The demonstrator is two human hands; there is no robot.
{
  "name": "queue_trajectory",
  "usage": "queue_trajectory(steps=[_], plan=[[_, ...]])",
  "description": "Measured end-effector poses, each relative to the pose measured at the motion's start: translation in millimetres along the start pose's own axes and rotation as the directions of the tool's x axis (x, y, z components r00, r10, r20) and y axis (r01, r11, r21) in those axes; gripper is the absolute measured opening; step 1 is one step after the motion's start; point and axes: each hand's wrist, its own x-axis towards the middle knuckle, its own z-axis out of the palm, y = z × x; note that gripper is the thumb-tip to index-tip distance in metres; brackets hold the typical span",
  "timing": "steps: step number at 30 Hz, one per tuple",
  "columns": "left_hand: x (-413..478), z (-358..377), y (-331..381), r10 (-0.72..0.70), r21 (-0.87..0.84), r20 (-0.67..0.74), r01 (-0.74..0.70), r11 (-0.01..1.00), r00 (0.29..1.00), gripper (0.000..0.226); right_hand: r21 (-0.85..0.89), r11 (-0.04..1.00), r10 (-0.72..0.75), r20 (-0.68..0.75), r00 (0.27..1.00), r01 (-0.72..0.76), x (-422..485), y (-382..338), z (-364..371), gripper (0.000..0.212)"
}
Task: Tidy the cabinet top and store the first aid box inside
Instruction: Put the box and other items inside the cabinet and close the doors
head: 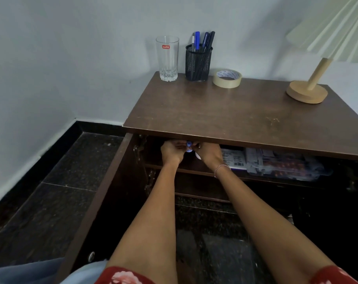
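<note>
**Small item worked under the cabinet lip**

A small blue item (189,147) is pinched between the curled fingers (175,144) of the left hand (171,153) and the right hand (207,155), just beneath the counter (225,111) edge. The first aid box (284,166) is seen on the shelf (194,168), just right of the hands. Wrists should be kept low, since headroom is tight. Leftward room is bounded by the open door (104,191).

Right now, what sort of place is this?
Likely a room at home, perhaps a bedroom: a wooden cabinet against the wall, with a lamp, pen holder and glass on top.
</note>
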Motion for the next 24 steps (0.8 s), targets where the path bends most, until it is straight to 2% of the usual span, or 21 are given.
queue_trajectory(steps=[3,10,16,24], plan=[[4.1,4.2,-3.8,-0.013,0.01,0.003,0.013,1.0,1.0,0.024,0.019,0.999,0.044,0.004,0.999,-0.044,8.0,0.8,2.5,0.032],[9.8,9.4,-13.6,-0.023,0.066,0.037,0.021,0.998,0.999,0.021,-0.043,0.998,0.039,0.049,0.998,-0.037,11.9,5.4,4.2,0.033],[8.1,10.8,-17.5,-0.035,0.141,0.075,0.024,0.99,0.997,0.023,-0.156,0.988,-0.01,0.087,0.996,0.024,11.4,6.6,5.6,0.032],[4.7,10.1,-17.2,-0.044,0.166,0.081,0.03,0.986,0.996,0.027,-0.22,0.969,-0.103,0.054,0.993,0.112,6.2,3.4,6.3,0.027]])
